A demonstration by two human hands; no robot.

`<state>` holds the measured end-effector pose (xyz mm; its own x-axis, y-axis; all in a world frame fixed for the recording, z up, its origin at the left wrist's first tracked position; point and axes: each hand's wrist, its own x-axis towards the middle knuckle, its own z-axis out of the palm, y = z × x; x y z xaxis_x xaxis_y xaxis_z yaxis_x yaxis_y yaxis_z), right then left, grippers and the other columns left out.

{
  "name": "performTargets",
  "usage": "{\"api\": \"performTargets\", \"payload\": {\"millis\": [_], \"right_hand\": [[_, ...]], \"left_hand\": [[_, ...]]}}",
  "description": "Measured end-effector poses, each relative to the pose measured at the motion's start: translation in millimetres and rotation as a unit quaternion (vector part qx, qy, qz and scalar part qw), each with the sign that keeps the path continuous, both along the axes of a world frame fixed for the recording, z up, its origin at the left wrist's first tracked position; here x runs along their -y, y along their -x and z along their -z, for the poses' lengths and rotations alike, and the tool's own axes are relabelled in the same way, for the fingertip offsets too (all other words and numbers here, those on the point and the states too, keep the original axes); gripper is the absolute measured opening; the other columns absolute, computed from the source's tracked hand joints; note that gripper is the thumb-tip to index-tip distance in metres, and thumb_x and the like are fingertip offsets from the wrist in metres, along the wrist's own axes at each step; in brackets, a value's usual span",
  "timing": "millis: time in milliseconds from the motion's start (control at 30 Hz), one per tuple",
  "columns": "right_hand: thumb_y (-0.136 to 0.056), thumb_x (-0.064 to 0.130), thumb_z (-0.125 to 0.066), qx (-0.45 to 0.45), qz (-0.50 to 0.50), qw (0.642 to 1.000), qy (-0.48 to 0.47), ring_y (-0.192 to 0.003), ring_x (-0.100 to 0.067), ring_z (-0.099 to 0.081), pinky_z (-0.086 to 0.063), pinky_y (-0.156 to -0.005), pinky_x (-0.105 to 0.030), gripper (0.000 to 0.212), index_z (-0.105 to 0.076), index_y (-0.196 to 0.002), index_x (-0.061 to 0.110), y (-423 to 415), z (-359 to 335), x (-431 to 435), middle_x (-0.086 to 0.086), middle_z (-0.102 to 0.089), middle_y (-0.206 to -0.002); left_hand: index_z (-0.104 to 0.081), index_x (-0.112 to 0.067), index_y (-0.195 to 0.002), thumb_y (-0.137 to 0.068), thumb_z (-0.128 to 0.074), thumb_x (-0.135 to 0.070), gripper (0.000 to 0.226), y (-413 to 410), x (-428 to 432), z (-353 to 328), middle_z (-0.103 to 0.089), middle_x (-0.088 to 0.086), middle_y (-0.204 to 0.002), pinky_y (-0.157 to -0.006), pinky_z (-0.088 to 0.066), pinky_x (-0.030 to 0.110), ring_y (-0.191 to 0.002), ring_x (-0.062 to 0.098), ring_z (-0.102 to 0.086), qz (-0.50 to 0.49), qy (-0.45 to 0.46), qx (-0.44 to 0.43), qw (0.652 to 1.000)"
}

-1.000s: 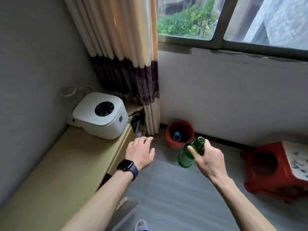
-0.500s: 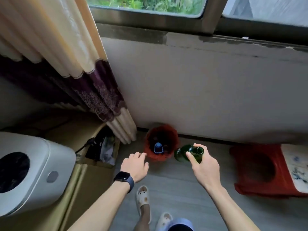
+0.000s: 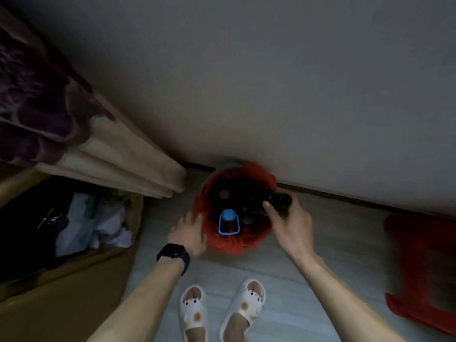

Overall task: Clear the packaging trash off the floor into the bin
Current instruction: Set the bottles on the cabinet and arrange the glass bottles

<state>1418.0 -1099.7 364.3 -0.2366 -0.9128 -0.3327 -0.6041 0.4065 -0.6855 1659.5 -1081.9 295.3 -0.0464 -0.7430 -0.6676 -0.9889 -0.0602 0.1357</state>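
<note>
A small bin lined with a red bag point(image 3: 233, 244) stands on the floor against the wall. Inside it a bottle with a blue cap and blue handle point(image 3: 229, 221) stands upright among dark items. My right hand point(image 3: 288, 223) grips the neck of a dark green glass bottle point(image 3: 277, 199), whose body points down into the bin's right side. My left hand point(image 3: 190, 233), with a dark watch on its wrist, touches the bin's left rim with spread fingers.
A curtain point(image 3: 81, 134) hangs at the left, above an open cardboard box point(image 3: 81, 265) holding papers and dark items. A red plastic stool point(image 3: 422, 265) stands at the right. My two feet in white slippers point(image 3: 222, 309) are just before the bin.
I have come right up to the bin and look straight down. The green bottle has gone from beside the bin into its opening. My left hand has reached the rim.
</note>
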Motion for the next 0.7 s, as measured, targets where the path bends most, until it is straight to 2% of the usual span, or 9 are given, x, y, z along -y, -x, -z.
{"api": "performTargets", "payload": {"millis": [67,133,200,333,433,533,633,700], "right_hand": [[-0.090,0.036,-0.067,0.006,-0.005,1.000,0.002,-0.099,-0.015,-0.065,-0.040,-0.075,-0.016,0.036,-0.058,-0.123,0.025,-2,34,13,0.005,-0.072,-0.107],[-0.091,0.038,-0.065,0.007,-0.014,1.000,-0.004,-0.095,-0.015,-0.065,-0.045,-0.077,-0.023,0.035,-0.056,-0.123,0.027,-5,63,24,0.006,-0.071,-0.105],[-0.091,0.040,-0.064,-0.010,-0.037,0.999,-0.007,-0.088,-0.016,-0.066,-0.047,-0.073,-0.028,0.031,-0.055,-0.118,0.028,-9,92,32,0.006,-0.071,-0.099],[-0.090,0.037,-0.066,-0.036,-0.063,0.997,-0.001,-0.072,-0.008,-0.061,-0.037,-0.066,-0.022,0.031,-0.056,-0.118,0.025,-13,127,39,0.010,-0.066,-0.092],[-0.090,0.036,-0.067,-0.048,-0.060,0.997,0.007,-0.079,-0.013,-0.066,-0.039,-0.068,-0.023,0.034,-0.056,-0.121,0.025,-14,141,42,0.007,-0.069,-0.093],[-0.089,0.030,-0.070,-0.058,-0.071,0.996,0.023,-0.094,-0.025,-0.067,-0.040,-0.074,-0.025,0.038,-0.058,-0.122,0.018,-14,157,48,-0.002,-0.072,-0.106],[-0.088,0.026,-0.070,-0.061,-0.097,0.993,0.015,-0.090,-0.030,-0.067,-0.037,-0.070,-0.023,0.036,-0.058,-0.120,0.014,-13,170,56,-0.008,-0.072,-0.100],[-0.088,0.026,-0.070,-0.068,-0.119,0.991,-0.006,-0.091,-0.030,-0.068,-0.043,-0.073,-0.027,0.038,-0.057,-0.122,0.015,-15,181,57,-0.009,-0.072,-0.101]], "left_hand": [[-0.017,-0.028,-0.153,-0.093,-0.045,-0.037,0.067,-1,8,37,-0.027,0.008,-0.153,-0.102,-0.042,0.042,-0.133,0.031,-0.037,-0.018,0.039,-0.032,0.999],[-0.014,-0.026,-0.155,-0.091,-0.043,-0.035,0.071,-1,17,66,-0.021,0.008,-0.158,-0.106,-0.040,0.044,-0.139,0.032,-0.031,-0.033,0.065,-0.049,0.996],[-0.014,-0.020,-0.156,-0.089,-0.043,-0.030,0.074,-2,23,87,-0.017,0.010,-0.160,-0.109,-0.036,0.046,-0.143,0.033,-0.026,-0.026,0.083,-0.044,0.995],[-0.017,-0.009,-0.155,-0.082,-0.057,-0.016,0.084,-3,24,104,-0.009,0.014,-0.162,-0.110,-0.035,0.050,-0.144,0.035,-0.024,-0.023,0.096,-0.053,0.994],[-0.024,-0.004,-0.152,-0.074,-0.061,-0.014,0.087,-3,20,108,-0.014,0.018,-0.160,-0.102,-0.042,0.054,-0.139,0.038,-0.034,-0.019,0.107,-0.073,0.991],[-0.031,-0.001,-0.149,-0.069,-0.067,-0.013,0.089,-1,18,109,-0.021,0.019,-0.158,-0.097,-0.046,0.055,-0.131,0.040,-0.044,-0.023,0.118,-0.069,0.990],[-0.029,-0.001,-0.150,-0.069,-0.068,-0.013,0.091,2,16,111,-0.019,0.021,-0.158,-0.100,-0.044,0.056,-0.133,0.039,-0.042,-0.019,0.131,-0.067,0.989],[-0.026,-0.001,-0.151,-0.069,-0.067,-0.014,0.092,2,16,115,-0.017,0.021,-0.159,-0.102,-0.042,0.056,-0.134,0.039,-0.039,-0.014,0.133,-0.063,0.989]]}}
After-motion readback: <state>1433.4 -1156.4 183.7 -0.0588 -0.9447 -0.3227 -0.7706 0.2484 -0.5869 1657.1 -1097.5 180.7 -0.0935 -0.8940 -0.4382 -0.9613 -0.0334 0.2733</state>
